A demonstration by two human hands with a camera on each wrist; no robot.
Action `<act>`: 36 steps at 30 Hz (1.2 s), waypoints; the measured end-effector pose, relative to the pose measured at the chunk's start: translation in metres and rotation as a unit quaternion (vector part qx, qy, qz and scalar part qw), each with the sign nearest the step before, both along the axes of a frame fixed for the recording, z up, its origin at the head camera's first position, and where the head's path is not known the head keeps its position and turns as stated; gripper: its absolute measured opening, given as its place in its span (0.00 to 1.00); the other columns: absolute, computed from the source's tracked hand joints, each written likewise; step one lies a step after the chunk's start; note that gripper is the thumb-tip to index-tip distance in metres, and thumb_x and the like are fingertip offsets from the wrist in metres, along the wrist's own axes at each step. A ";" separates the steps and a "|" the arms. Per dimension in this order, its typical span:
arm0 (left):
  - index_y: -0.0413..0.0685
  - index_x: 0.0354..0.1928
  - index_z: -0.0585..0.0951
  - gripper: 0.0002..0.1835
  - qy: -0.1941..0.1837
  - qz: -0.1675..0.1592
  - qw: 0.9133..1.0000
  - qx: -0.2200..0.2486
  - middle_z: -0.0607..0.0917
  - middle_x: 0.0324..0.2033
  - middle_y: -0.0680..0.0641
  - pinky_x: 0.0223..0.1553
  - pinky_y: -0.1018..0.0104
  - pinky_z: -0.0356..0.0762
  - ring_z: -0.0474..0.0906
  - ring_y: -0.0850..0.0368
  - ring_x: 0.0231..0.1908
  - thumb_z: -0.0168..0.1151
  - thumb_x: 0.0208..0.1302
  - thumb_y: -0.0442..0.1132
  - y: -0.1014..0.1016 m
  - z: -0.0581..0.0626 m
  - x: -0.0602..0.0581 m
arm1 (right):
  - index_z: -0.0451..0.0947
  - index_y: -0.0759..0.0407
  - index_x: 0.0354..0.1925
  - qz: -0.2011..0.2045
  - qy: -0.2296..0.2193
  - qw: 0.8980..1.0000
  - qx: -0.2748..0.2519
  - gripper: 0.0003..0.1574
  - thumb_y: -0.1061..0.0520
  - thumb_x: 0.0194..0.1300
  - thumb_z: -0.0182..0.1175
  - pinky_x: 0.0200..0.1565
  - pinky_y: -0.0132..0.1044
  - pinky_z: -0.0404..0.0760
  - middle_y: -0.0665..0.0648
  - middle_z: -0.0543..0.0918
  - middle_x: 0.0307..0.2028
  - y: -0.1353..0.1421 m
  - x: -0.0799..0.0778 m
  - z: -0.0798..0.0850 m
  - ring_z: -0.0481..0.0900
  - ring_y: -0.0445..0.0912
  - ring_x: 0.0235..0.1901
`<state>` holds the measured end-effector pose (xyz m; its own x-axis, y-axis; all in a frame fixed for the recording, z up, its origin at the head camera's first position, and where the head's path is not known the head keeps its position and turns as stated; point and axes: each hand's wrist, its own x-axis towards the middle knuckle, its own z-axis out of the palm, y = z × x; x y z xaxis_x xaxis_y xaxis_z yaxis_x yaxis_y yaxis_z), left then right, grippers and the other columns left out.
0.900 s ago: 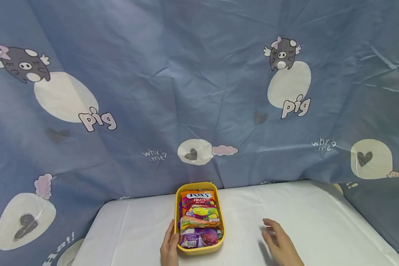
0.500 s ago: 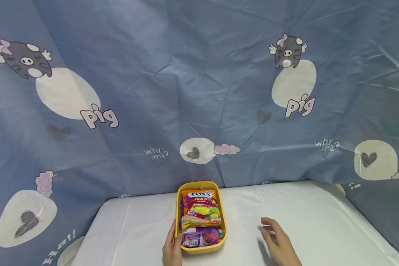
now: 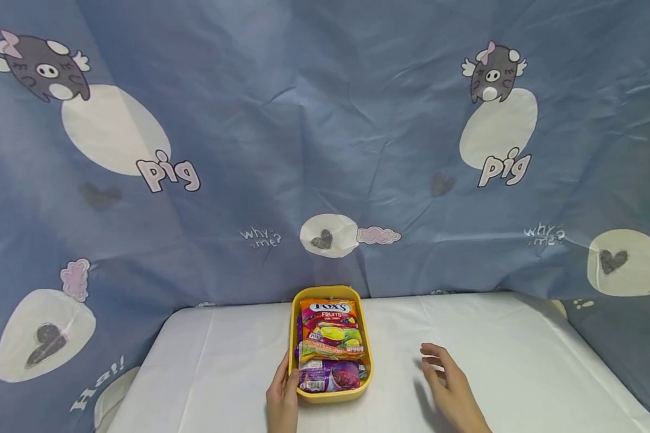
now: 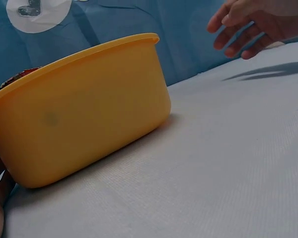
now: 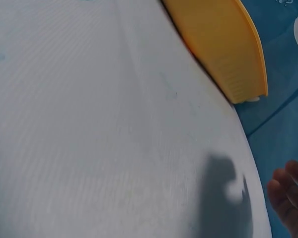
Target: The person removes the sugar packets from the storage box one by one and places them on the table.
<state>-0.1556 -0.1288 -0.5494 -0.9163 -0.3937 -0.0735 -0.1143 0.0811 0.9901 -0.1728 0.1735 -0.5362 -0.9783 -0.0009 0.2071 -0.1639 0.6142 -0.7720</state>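
Observation:
A yellow plastic bin (image 3: 333, 397) stands on the white-covered table. Inside it lie an orange-and-red FOX'S Fruits candy bag (image 3: 330, 316) and, nearer the front, a purple packet (image 3: 331, 377) with a barcode. My left hand (image 3: 283, 397) holds the bin's front left corner, thumb at the rim and fingers along the outer left wall. In the left wrist view, the bin's wall (image 4: 89, 114) hides part of that hand. Over the table to the right, my right hand (image 3: 448, 385) holds nothing, its fingers loosely bent and apart from the bin.
A blue fabric backdrop (image 3: 238, 132) with pig and heart prints hangs right behind the bin and down both sides. The white table cover (image 3: 222, 361) extends left and right of the bin. A hand shadow (image 5: 221, 198) falls on it below my right hand.
The head view has shifted, so the scene sits differently in it. My right hand has come slightly left, nearer the bin. My left hand keeps its place at the bin.

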 end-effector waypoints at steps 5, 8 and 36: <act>0.50 0.63 0.61 0.33 -0.005 0.002 1.000 -0.003 0.63 0.63 0.46 0.58 0.62 0.62 0.59 0.49 0.63 0.47 0.60 0.58 0.000 0.000 0.000 | 0.64 0.48 0.56 0.013 0.005 1.000 -0.006 0.21 0.50 0.64 0.48 0.44 0.37 0.78 0.48 0.74 0.51 -0.005 -0.003 0.004 0.74 0.43 0.48; 0.50 0.63 0.62 0.33 -0.001 0.003 1.000 -0.005 0.64 0.63 0.47 0.58 0.62 0.63 0.59 0.51 0.63 0.48 0.59 0.58 0.000 0.000 -0.002 | 0.64 0.48 0.55 0.018 0.017 1.000 -0.010 0.20 0.51 0.64 0.48 0.43 0.35 0.78 0.48 0.74 0.51 -0.008 -0.007 0.006 0.74 0.42 0.48; 0.46 0.64 0.60 0.31 0.031 0.003 0.999 0.013 0.63 0.63 0.39 0.58 0.63 0.62 0.58 0.46 0.62 0.48 0.62 0.53 0.003 0.000 -0.001 | 0.62 0.45 0.56 0.077 0.054 0.995 -0.044 0.21 0.52 0.64 0.48 0.45 0.37 0.77 0.47 0.73 0.51 -0.040 -0.024 0.024 0.75 0.46 0.48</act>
<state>-0.1571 -0.1261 -0.5489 -0.9167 -0.3988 -0.0270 -0.0531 0.0545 0.9971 -0.1972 0.1332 -0.5122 -0.9401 -0.1262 0.3166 -0.3355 0.5070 -0.7940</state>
